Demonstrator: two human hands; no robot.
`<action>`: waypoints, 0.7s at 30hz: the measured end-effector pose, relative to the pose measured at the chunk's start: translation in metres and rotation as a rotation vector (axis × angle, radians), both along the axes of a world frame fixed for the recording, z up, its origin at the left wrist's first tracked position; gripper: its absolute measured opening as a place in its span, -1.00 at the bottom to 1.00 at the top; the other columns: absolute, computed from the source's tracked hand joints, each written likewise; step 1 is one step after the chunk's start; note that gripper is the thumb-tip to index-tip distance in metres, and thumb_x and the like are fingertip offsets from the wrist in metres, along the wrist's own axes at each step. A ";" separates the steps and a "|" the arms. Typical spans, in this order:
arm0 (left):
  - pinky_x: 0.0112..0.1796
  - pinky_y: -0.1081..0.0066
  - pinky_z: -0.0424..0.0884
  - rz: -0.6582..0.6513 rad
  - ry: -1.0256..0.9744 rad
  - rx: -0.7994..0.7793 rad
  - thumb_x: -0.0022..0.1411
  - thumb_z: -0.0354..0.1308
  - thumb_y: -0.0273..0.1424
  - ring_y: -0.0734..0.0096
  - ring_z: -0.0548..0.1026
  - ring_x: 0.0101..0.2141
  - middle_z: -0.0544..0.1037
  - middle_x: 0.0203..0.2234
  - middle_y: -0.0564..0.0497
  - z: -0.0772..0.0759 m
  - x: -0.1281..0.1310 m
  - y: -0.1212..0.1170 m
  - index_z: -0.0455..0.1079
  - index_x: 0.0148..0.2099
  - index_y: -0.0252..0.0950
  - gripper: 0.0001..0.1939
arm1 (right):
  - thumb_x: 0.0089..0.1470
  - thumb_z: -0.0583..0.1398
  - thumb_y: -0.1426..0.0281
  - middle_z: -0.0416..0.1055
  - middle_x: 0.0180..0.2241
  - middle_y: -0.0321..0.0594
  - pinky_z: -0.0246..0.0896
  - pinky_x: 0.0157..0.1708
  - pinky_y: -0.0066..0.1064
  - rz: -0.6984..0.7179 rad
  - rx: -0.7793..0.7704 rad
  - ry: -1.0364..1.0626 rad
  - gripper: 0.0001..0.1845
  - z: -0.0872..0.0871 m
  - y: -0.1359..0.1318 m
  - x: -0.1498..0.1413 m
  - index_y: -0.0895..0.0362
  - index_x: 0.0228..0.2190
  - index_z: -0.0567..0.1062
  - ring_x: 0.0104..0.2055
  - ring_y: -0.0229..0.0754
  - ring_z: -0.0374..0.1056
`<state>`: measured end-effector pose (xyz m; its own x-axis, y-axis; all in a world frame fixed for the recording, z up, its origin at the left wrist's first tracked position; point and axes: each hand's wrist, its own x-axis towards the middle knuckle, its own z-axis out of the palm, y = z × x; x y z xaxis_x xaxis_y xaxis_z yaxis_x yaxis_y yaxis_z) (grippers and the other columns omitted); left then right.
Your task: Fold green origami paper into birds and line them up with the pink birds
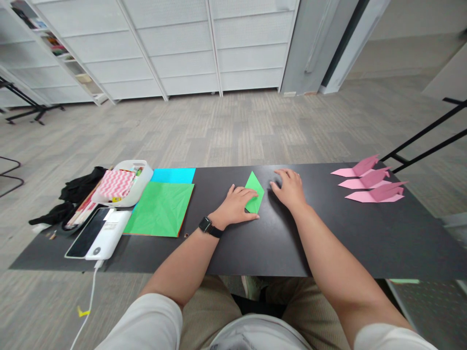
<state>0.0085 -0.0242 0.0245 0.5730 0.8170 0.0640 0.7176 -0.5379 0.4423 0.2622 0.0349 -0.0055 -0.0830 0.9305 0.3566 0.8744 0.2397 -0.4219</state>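
Note:
A small green folded paper, kite-shaped with its long point away from me, lies on the dark table in front of me. My left hand rests on its left side, fingers stretched over it and thumb near its lower tip. To the right of the paper is my right hand, apart from it, with the fingers loosely spread and nothing in them. The palm side of both hands is hidden.
Three pink folded paper birds stand at the table's right. On the left are green paper sheets, blue paper, a white basket, a phone, a white power bank with a cable, and black cloth.

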 end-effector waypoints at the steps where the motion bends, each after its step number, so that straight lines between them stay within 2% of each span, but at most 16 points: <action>1: 0.44 -0.31 -0.15 -0.005 -0.001 0.001 0.22 0.43 0.00 -0.05 0.32 0.33 0.47 0.31 -0.10 0.000 0.000 0.000 0.38 0.31 -0.07 -0.30 | 0.24 0.21 0.22 0.45 0.15 0.06 0.12 0.34 0.16 0.026 0.004 0.013 -0.56 0.002 -0.001 0.000 0.08 0.10 0.56 0.23 0.21 0.32; 5: 0.44 -0.31 -0.15 -0.011 -0.003 0.001 0.21 0.43 0.00 -0.04 0.31 0.34 0.46 0.32 -0.10 -0.001 -0.001 0.001 0.35 0.34 -0.08 -0.27 | 0.23 0.27 0.25 0.49 0.01 -0.06 0.27 0.23 -0.04 0.241 -0.058 0.017 -0.80 0.008 -0.004 -0.003 0.03 -0.14 0.62 0.13 0.08 0.39; 8: 0.45 -0.27 -0.13 -0.010 -0.018 0.000 0.23 0.41 -0.01 -0.03 0.33 0.34 0.47 0.31 -0.11 0.000 -0.001 0.001 0.34 0.34 -0.08 -0.28 | 0.21 0.31 0.27 0.49 0.00 -0.13 0.24 0.25 -0.02 0.375 -0.126 -0.038 -0.85 0.009 -0.009 -0.008 -0.01 -0.18 0.64 0.13 0.03 0.39; 11: 0.46 -0.22 -0.10 0.005 -0.058 0.016 0.30 0.36 -0.05 0.02 0.37 0.32 0.48 0.29 -0.09 0.002 -0.002 0.001 0.36 0.31 -0.09 -0.38 | 0.17 0.36 0.25 0.47 0.03 -0.16 0.03 0.36 0.24 0.339 -0.148 -0.079 -0.82 0.007 -0.012 -0.012 -0.06 -0.15 0.65 0.19 0.11 0.35; 13: 0.46 -0.15 -0.03 0.061 -0.095 0.062 0.38 0.27 -0.12 0.08 0.40 0.28 0.49 0.26 -0.08 0.002 -0.005 0.004 0.38 0.27 -0.11 -0.52 | 0.17 0.35 0.25 0.45 0.05 -0.15 -0.09 0.38 0.38 0.309 -0.151 -0.078 -0.80 0.004 -0.012 -0.012 -0.08 -0.13 0.65 0.22 0.15 0.33; 17: 0.30 0.02 0.31 0.274 -0.109 0.162 0.45 0.11 -0.34 0.14 0.51 0.12 0.59 0.08 -0.09 0.000 -0.013 0.012 0.49 0.10 -0.19 -0.75 | 0.20 0.31 0.28 0.44 0.08 -0.11 -0.07 0.37 0.41 0.272 -0.152 -0.068 -0.76 0.001 -0.009 -0.007 -0.10 -0.08 0.66 0.24 0.18 0.31; 19: 0.22 0.06 0.39 0.344 -0.077 0.166 0.40 0.09 -0.44 0.15 0.54 0.04 0.61 0.02 -0.08 -0.002 -0.017 0.015 0.54 0.01 -0.20 -0.76 | 0.22 0.30 0.30 0.44 0.10 -0.10 -0.02 0.36 0.39 0.253 -0.153 -0.071 -0.75 0.000 -0.007 -0.005 -0.10 -0.07 0.67 0.24 0.19 0.31; 21: 0.19 0.08 0.41 0.350 -0.043 0.151 0.32 0.08 -0.54 0.17 0.54 0.01 0.63 -0.01 -0.04 -0.005 -0.019 0.017 0.58 -0.05 -0.19 -0.71 | 0.23 0.28 0.33 0.45 0.10 -0.10 -0.01 0.35 0.39 0.231 -0.153 -0.072 -0.75 -0.002 -0.006 -0.004 -0.10 -0.07 0.67 0.24 0.19 0.31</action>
<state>-0.0103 -0.0074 0.0200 0.2548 0.9423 0.2170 0.8520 -0.3249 0.4105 0.2580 0.0291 -0.0071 -0.3195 0.9265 0.1988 0.8331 0.3746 -0.4070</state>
